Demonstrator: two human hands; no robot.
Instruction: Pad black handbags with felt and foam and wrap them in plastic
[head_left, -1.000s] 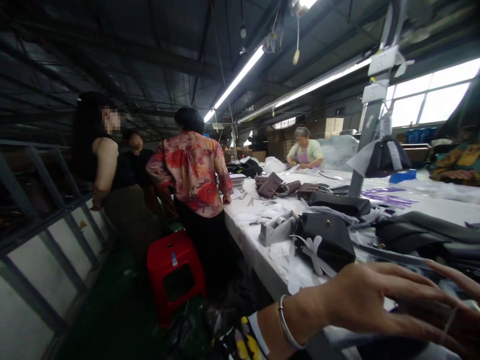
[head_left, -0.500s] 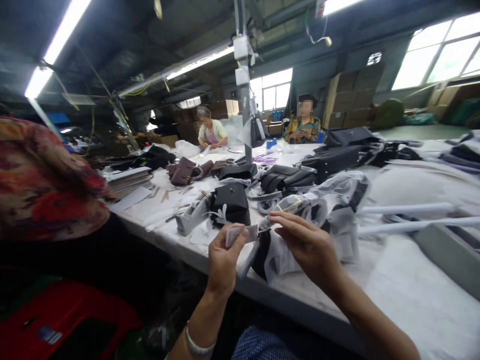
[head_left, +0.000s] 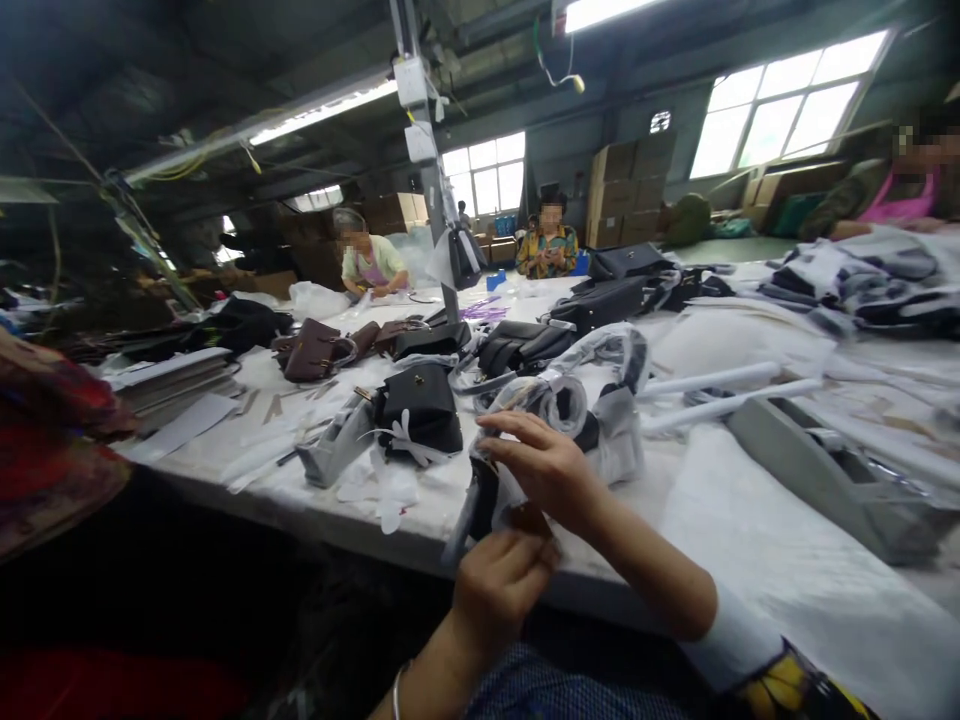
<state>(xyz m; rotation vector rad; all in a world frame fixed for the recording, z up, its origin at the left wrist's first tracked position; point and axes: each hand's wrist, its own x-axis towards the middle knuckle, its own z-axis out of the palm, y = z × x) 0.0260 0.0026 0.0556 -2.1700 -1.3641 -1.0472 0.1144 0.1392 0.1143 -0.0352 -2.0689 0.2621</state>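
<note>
My left hand (head_left: pixel 501 580) is closed low at the table's front edge, its knuckles up. A small brown patch (head_left: pixel 529 520) shows at its fingertips, but I cannot make out what it is. Just above, my right hand (head_left: pixel 551 468) reaches leftward with fingers stretched out and the thumb hidden. It lies over a dark bag (head_left: pixel 484 490) partly covered in white wrapping, with its fingertips at the bag's upper end. Behind it lies a coiled strap (head_left: pixel 562 403) in clear plastic. A black handbag (head_left: pixel 420 410) with white ties stands to the left.
A grey open box (head_left: pixel 832 470) stands on the right, near white rolls (head_left: pixel 735 405). Brown handbags (head_left: pixel 311 350) and black bags (head_left: pixel 525 345) lie farther back. A metal post (head_left: pixel 439 200) rises behind them. Co-workers sit across the table; a person's floral sleeve (head_left: pixel 56 440) is at left.
My view has swung right. My left hand has moved down and toward the bag, and its white slip is no longer visible. My right hand stays over the wrapped bag.
</note>
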